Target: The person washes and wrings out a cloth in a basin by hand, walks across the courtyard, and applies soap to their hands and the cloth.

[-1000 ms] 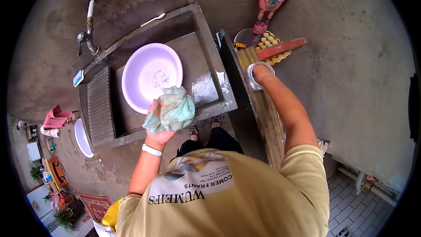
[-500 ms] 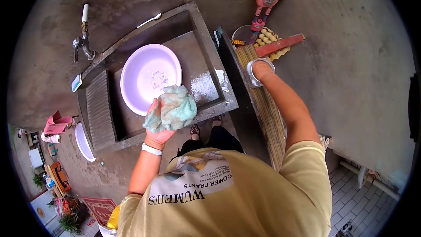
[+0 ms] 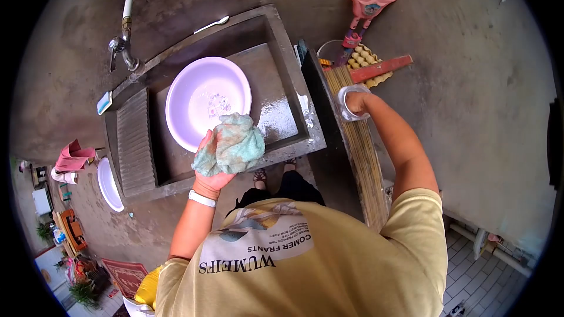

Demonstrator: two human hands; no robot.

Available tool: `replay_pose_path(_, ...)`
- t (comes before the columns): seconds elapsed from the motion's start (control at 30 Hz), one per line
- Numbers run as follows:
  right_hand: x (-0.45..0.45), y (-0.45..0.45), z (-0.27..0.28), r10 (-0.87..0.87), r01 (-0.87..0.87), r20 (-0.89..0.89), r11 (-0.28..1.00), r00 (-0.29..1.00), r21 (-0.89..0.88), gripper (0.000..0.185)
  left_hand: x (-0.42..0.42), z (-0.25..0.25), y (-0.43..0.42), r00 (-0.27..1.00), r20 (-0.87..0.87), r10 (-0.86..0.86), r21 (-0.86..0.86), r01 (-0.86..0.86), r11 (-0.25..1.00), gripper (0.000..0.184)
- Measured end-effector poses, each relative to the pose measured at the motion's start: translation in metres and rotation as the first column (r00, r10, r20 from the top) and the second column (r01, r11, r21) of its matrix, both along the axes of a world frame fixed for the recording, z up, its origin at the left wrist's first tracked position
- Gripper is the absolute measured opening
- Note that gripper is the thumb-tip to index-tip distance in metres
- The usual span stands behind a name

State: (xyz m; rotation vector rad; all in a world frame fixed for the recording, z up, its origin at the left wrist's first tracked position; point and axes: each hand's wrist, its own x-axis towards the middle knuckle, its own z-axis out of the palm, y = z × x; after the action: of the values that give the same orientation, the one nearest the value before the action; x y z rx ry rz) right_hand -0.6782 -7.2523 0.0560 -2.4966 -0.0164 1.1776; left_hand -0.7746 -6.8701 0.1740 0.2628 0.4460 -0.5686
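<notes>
A damp pale-green cloth with brownish stains lies bunched across the upturned palm of my left hand, which supports it over the near rim of the sink. Behind the cloth, a lilac plastic basin with a little water in it sits in the grey stone sink. My right hand reaches into the mouth of a clear jar on the wooden board stack to the right. The jar tilts toward that hand, and its fingers are hidden inside.
A tap rises at the sink's back left, near a ribbed washboard slope. A white spoon rests on the back rim. An egg tray, a red bar and a pink-handled toy lie beyond the boards.
The jar has tipped toward my right hand, and the hand has shifted slightly down in it. My left hand still holds the cloth in the same place. The view has turned slightly.
</notes>
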Motion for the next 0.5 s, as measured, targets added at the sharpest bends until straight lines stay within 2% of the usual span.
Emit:
replay_pose_path(0.07, -0.002, -0.005, -0.011, -0.165, 0.183, -0.219, 0.981, 0.962, 0.068, 0.025, 0.0, 0.0, 0.002, 1.0, 0.0, 0.009, -0.002, -0.009, 1.0, 0.048)
replay_pose_path(0.1, -0.004, -0.007, -0.011, -0.158, 0.176, -0.217, 0.982, 0.963, 0.066, 0.025, -0.001, -0.001, 0.004, 1.0, -0.003, 0.018, 0.001, -0.018, 1.0, 0.048)
replay_pose_path(0.17, -0.012, -0.01, -0.01, -0.349, 0.445, -0.323, 0.843, 0.88, 0.301, 0.032, 0.001, -0.003, 0.006, 0.999, -0.005, 0.033, 0.001, -0.033, 0.999, 0.048)
replay_pose_path(0.23, -0.013, -0.014, -0.025, -0.364, 0.448, -0.303, 0.848, 0.881, 0.284, 0.037, 0.001, -0.004, 0.007, 0.999, -0.013, 0.041, -0.01, -0.041, 0.999, 0.048)
replay_pose_path(0.27, -0.012, -0.017, -0.035, -0.38, 0.494, -0.357, 0.809, 0.853, 0.32, 0.035, 0.001, -0.004, 0.006, 0.999, -0.011, 0.044, -0.016, -0.044, 0.999, 0.048)
replay_pose_path(0.3, -0.011, -0.013, -0.03, -0.391, 0.54, -0.411, 0.764, 0.823, 0.354, 0.033, 0.002, -0.004, 0.006, 0.999, 0.0, 0.033, -0.03, -0.033, 0.999, 0.048)
replay_pose_path(0.37, -0.008, -0.008, -0.016, -0.399, 0.529, -0.396, 0.79, 0.827, 0.309, 0.026, 0.004, -0.004, 0.004, 1.0, 0.021, 0.023, -0.042, -0.023, 0.999, 0.048)
replay_pose_path(0.43, -0.009, -0.008, -0.023, -0.539, 0.726, -0.496, 0.584, 0.681, 0.362, 0.02, 0.005, -0.004, 0.003, 1.0, 0.013, 0.012, -0.047, -0.011, 0.999, 0.048)
replay_pose_path(0.5, -0.009, -0.008, -0.027, -0.564, 0.747, -0.494, 0.558, 0.662, 0.363, 0.017, 0.008, -0.002, -0.001, 1.0, 0.016, 0.002, -0.037, -0.001, 0.999, 0.048)
